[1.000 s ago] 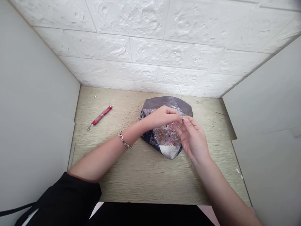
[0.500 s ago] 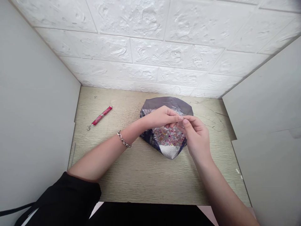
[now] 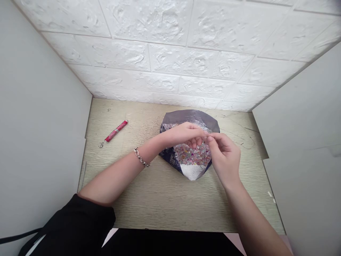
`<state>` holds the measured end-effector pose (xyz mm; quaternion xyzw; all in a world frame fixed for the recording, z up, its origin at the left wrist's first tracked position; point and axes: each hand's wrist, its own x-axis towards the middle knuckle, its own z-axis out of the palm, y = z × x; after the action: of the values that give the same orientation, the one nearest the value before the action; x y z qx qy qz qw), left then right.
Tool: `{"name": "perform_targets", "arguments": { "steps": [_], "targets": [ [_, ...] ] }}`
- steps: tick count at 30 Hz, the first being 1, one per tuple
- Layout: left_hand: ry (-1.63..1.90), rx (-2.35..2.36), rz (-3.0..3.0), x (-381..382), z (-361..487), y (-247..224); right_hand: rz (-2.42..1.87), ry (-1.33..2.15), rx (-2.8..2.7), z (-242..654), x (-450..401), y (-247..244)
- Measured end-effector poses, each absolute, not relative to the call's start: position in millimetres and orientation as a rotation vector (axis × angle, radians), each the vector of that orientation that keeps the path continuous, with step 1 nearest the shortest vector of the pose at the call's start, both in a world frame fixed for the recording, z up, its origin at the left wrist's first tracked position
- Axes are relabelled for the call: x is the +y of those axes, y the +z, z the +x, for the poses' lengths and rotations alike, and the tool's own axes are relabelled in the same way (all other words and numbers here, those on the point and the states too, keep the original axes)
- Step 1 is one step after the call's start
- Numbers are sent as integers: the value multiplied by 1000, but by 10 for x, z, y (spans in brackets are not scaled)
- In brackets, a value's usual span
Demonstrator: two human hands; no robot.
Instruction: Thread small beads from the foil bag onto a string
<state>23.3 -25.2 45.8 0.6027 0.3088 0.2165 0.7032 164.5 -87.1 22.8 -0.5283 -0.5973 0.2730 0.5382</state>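
Observation:
An opened cloth bag (image 3: 192, 115) with a silvery lining lies on the table, and many small coloured beads (image 3: 193, 155) fill its middle. Over the beads, my left hand (image 3: 186, 134) is closed in a pinch at thumb and forefinger, its other fingers curled below. My right hand (image 3: 226, 153) meets it from the right, thumb pressed against forefinger. The two sets of fingertips touch or nearly touch. Whatever sits between them is too small to make out. A chain bracelet (image 3: 141, 158) circles my left wrist.
A red, narrow tube-shaped packet (image 3: 116, 131) lies on the wooden table (image 3: 170, 202) at left, with a small shiny piece (image 3: 101, 145) by its lower end. Thin dark threads (image 3: 242, 131) lie right of the bag. A white brick-patterned wall (image 3: 170, 53) and grey side panels enclose the table.
My right hand has shifted slightly to the right. The fingers of my left hand have loosened a little below its pinch. The bag and packet stay in place.

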Motion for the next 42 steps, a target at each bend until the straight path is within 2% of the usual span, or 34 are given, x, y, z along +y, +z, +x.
{"name": "perform_targets", "arguments": {
  "steps": [4,22,32,39,42],
  "targets": [
    [441,645,1126,-271,241,491,-1230,615,-1448,1645,-868,221],
    [418,627,1234,-249,206,464,-1168,389,-1566,1659,-837,222],
    [557,679,1335,-263,227,491,-1196,637,-1347,1683,-842,184],
    [658,723,1479,-315,259,589,-879,1026,-1139,1669,-794,174],
    [660,749,1503,-334,267,608,-850,1073,-1105,1679,-783,177]
  ]
}}
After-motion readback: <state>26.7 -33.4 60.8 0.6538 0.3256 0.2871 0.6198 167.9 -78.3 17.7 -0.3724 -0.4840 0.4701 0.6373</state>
